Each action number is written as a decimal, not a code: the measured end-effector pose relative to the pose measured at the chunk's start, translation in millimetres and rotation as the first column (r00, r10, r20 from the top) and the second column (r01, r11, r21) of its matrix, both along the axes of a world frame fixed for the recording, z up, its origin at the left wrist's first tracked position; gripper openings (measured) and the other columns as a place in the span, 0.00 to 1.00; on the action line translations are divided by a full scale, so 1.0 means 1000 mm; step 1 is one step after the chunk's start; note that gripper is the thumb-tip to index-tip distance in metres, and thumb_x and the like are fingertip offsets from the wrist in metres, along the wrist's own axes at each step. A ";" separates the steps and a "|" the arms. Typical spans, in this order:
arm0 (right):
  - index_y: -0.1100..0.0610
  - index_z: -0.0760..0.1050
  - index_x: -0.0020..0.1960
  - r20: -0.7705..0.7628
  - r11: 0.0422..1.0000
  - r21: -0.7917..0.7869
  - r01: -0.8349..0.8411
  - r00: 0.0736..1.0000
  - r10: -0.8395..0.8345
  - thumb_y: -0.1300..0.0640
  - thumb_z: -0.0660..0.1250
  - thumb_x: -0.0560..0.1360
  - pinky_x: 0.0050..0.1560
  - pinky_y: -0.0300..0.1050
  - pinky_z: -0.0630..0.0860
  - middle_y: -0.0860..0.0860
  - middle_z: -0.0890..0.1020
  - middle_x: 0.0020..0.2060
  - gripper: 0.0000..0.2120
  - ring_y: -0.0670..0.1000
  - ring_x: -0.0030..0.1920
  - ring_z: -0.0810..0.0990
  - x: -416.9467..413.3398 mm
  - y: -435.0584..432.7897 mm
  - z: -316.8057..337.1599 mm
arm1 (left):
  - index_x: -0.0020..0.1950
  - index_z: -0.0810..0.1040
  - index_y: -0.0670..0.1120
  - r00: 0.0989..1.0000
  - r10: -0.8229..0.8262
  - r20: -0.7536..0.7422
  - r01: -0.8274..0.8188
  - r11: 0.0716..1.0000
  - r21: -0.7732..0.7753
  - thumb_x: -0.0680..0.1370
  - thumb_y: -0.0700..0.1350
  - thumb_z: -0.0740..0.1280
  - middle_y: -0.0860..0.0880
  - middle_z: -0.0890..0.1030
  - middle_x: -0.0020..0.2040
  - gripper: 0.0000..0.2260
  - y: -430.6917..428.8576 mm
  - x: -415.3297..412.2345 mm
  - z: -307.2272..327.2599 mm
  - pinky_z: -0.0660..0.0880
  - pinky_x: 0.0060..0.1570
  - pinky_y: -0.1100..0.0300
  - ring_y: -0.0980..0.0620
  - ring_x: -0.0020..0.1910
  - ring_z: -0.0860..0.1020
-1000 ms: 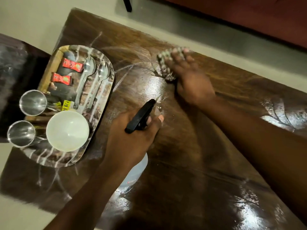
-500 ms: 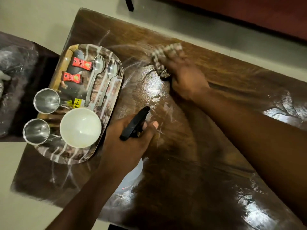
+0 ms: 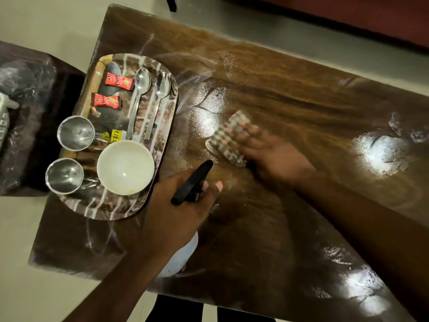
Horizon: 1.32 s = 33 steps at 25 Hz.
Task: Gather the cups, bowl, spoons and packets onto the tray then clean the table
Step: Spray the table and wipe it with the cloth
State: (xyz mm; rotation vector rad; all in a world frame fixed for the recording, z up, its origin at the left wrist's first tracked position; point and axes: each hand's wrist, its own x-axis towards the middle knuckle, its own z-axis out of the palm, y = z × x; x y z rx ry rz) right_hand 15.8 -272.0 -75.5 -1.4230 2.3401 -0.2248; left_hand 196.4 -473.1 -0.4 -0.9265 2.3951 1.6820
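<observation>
A patterned oval tray point(image 3: 162, 145) lies at the left end of the wet brown table point(image 3: 290, 96). On it stand two steel cups point(image 3: 75, 133) point(image 3: 64, 175) and a white bowl point(image 3: 125, 167). Two spoons point(image 3: 139, 89) point(image 3: 160, 94) and two red packets point(image 3: 118, 81) point(image 3: 105, 100) lie there too. My left hand point(image 3: 178, 212) grips a spray bottle point(image 3: 183, 256) with a black trigger head. My right hand point(image 3: 274, 154) presses a checked cloth point(image 3: 228, 140) flat on the tabletop, right of the tray.
A dark side table point(image 3: 34, 126) stands left of the tray with pale objects at its edge. Pale floor surrounds the table. A reddish-brown piece of furniture point(image 3: 348, 17) runs along the far side. Glare patches shine on the wet wood at the right.
My right hand has dragged the cloth from the far side of the table toward me, closer to the spray bottle. My left hand has kept its grip on the bottle.
</observation>
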 end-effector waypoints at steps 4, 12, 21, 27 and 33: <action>0.50 0.63 0.85 0.078 0.587 -0.119 0.801 0.596 -0.799 0.67 0.59 0.77 0.85 0.56 0.57 0.50 0.60 0.86 0.37 0.57 0.87 0.50 0.016 -0.027 0.008 | 0.31 0.75 0.50 0.999 -0.012 0.043 0.010 0.999 0.046 0.76 0.50 0.79 0.53 0.76 0.25 0.18 -0.005 0.019 0.006 0.73 0.34 0.69 0.54 0.27 0.78; 0.49 0.70 0.82 0.054 0.920 -0.103 -0.377 0.922 0.383 0.54 0.68 0.82 0.79 0.59 0.70 0.51 0.68 0.83 0.28 0.59 0.84 0.64 0.173 -0.001 0.010 | 0.38 0.81 0.44 0.990 -0.039 0.138 0.027 0.996 0.088 0.77 0.45 0.77 0.48 0.77 0.27 0.10 -0.007 0.066 0.019 0.75 0.32 0.60 0.55 0.26 0.77; 0.50 0.60 0.86 0.087 0.629 -0.068 0.775 0.632 -0.770 0.59 0.57 0.79 0.85 0.61 0.58 0.52 0.57 0.87 0.35 0.60 0.87 0.52 0.204 -0.016 0.010 | 0.41 0.84 0.47 0.992 -0.013 0.128 0.005 0.998 0.060 0.75 0.52 0.80 0.51 0.81 0.30 0.11 0.012 0.148 0.026 0.79 0.35 0.55 0.54 0.28 0.79; 0.57 0.79 0.73 0.094 0.959 -0.238 -0.153 0.979 0.179 0.59 0.61 0.78 0.73 0.60 0.76 0.57 0.76 0.77 0.24 0.62 0.81 0.69 0.313 -0.001 0.001 | 0.42 0.83 0.44 0.986 -0.061 0.155 0.050 0.996 0.074 0.76 0.49 0.78 0.52 0.78 0.29 0.11 0.019 0.209 0.020 0.73 0.33 0.60 0.56 0.26 0.75; 0.50 0.68 0.83 0.116 0.782 -0.131 0.610 0.792 -0.599 0.63 0.59 0.78 0.83 0.60 0.63 0.49 0.64 0.84 0.33 0.55 0.87 0.54 0.305 0.010 0.004 | 0.40 0.81 0.45 0.990 -0.059 0.127 0.039 0.987 0.155 0.76 0.48 0.80 0.52 0.80 0.32 0.11 0.018 0.254 0.015 0.72 0.34 0.66 0.57 0.28 0.74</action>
